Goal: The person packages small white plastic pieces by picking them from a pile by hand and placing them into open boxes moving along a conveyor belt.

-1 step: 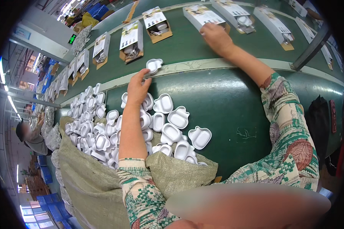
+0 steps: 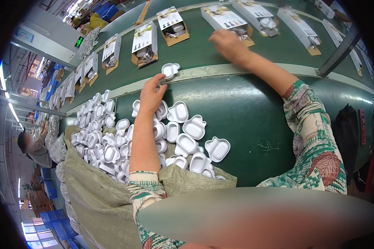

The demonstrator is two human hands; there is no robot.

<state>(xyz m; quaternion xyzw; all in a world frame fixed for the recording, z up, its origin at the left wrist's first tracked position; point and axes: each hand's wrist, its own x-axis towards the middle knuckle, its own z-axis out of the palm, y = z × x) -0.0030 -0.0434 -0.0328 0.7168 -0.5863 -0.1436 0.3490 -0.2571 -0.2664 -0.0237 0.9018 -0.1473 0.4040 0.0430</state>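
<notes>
White plastic trays (image 2: 183,137) heaped on green surface (image 2: 253,120), left hand (image 2: 151,96) loosely open over pile, fingertips near single tray (image 2: 170,70), right hand (image 2: 228,45) spread, empty, at open box (image 2: 230,21)

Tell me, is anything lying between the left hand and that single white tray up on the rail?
Nothing visible: the left hand has its fingertips right beside the white tray on the pale rail. The tray pile lies behind the hand.
</notes>
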